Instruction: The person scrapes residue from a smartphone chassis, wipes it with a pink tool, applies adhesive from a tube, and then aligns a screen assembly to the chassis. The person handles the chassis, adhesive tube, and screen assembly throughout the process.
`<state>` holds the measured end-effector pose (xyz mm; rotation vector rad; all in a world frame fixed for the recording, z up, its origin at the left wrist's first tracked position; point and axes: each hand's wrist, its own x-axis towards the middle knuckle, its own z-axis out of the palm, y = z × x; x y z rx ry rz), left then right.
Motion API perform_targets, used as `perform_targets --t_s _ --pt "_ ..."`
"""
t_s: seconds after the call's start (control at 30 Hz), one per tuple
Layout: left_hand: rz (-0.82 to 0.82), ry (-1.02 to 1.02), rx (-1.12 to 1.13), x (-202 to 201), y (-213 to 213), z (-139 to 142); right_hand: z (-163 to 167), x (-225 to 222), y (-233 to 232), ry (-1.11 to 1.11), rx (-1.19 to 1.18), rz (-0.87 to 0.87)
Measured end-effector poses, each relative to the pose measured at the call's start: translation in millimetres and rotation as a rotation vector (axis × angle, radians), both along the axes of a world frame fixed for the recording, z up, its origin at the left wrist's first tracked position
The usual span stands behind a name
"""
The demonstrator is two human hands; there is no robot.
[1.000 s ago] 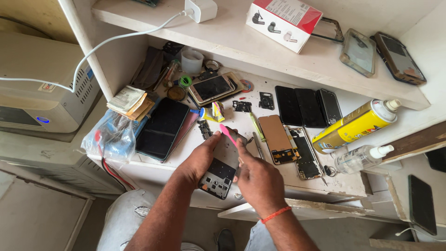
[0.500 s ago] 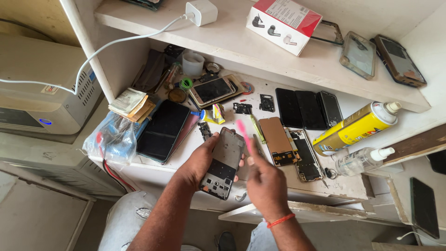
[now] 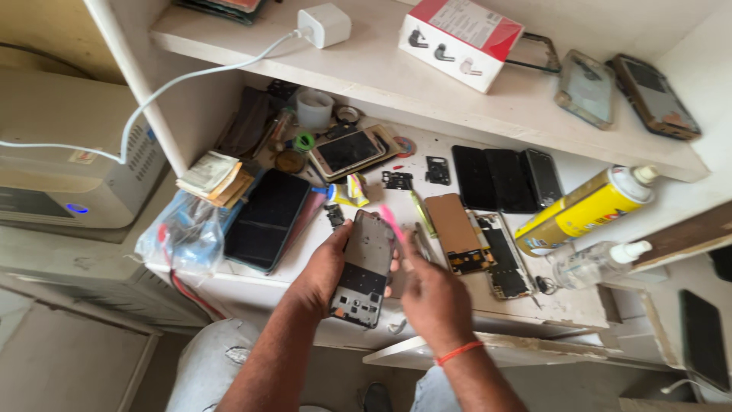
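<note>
left hand (image 3: 324, 271): we see it come up from bottom centre, forearm angled up-right; fingers curled round the left edge of the phone frame (image 3: 364, 267), thumb on its top-left corner, gripping it
phone frame: centre of frame, just below middle, held upright-ish over the worktop (image 3: 526, 301) edge; dark, stripped open, bare black midsection, small board parts and holes at its lower end
right hand (image 3: 433, 294): right of the phone frame, back of hand to us, motion-blurred; fingers pinching a thin pink tool (image 3: 390, 223) whose tip sits at the phone's upper right edge; orange band on wrist
grey box (image 3: 69, 172): left edge, pale casing, blue light
plastic bag (image 3: 183, 236): lower left of worktop, clear bluish, crumpled
white charger (image 3: 324, 24): top shelf, upper centre-left, cable trailing left
red-and-white box (image 3: 460, 40): top shelf, upper centre, rectangular, tilted, small dark earbud pictures on its white face
spray can (image 3: 583, 210): right of centre, yellow, lying tilted, white cap, label unreadable to us
clear bottle (image 3: 595, 263): just below the can, lying down, white nozzle
</note>
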<state>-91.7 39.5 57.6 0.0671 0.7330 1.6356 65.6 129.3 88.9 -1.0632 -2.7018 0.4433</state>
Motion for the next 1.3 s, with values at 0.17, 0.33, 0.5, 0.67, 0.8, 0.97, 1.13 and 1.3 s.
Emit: perform_targets --t_s 0.17,0.33,0.5,0.67,0.8,0.97,1.13,1.3 --pt "-0.025 0.021 0.011 -1 -3 2 -2 9 6 0.143 0.054 0.151" --pt "-0.034 0.04 -0.042 -2 -3 0 -11 15 12 0.055 0.028 0.171" --pt "-0.029 -0.019 0.014 -1 -1 -11 -13 17 14 0.08 0.044 0.106" --pt "-0.045 -0.08 0.137 -3 1 -19 -7 18 13 0.052 -0.016 0.061" --pt "0.026 -0.042 0.101 -2 -3 -22 -8 23 17 0.101 -0.015 0.014" --pt "-0.023 -0.085 0.214 -3 -1 -22 -13 35 24 0.13 0.002 0.094" --pt "0.029 -0.124 0.229 -2 -5 -20 -7 36 38 0.364 -0.117 -0.048" --pt "-0.015 -0.105 0.249 -4 -5 -20 -8 33 30 0.285 0.046 0.188"
